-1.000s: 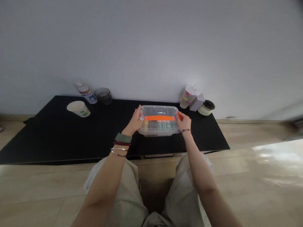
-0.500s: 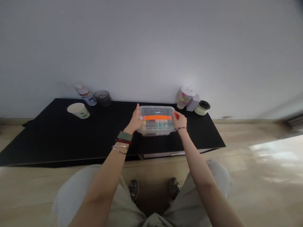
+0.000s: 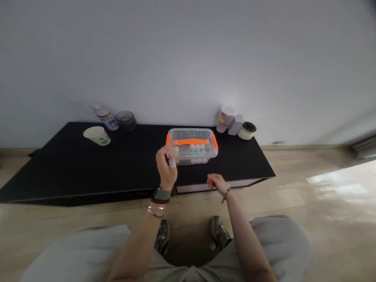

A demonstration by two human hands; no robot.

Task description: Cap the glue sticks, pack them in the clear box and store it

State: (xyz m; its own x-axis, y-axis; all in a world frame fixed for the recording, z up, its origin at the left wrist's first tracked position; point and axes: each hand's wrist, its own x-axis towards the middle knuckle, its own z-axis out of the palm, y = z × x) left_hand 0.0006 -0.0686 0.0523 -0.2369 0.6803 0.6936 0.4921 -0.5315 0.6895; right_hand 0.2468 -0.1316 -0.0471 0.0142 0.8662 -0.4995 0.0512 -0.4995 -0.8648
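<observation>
A clear plastic storage box [image 3: 192, 136] with an orange handle and orange side latches stands on the black table, its lid on. Through the walls I make out several pale bottles and something yellow. My left hand [image 3: 167, 166] is raised at the box's front left corner, fingers loosely bent and apart from the thumb, holding nothing; whether it touches the box I cannot tell. A pale band is around one of its digits. Over the table's front edge, clear of the box, my right hand [image 3: 216, 181] hangs with relaxed, slightly bent fingers and nothing in it.
Left on the black table [image 3: 67, 168] are a paper cup [image 3: 96, 135], a spray can [image 3: 107, 118] and a dark glass bowl [image 3: 126, 120]. Right of the box stand a lidded plastic cup [image 3: 225, 117], a small pale box [image 3: 235, 125] and a cream pot [image 3: 246, 131]. A wall rises behind.
Both hands have come off the ends of the storage box. The right hand drew back toward me past the table edge; the left slid down to the front left corner.
</observation>
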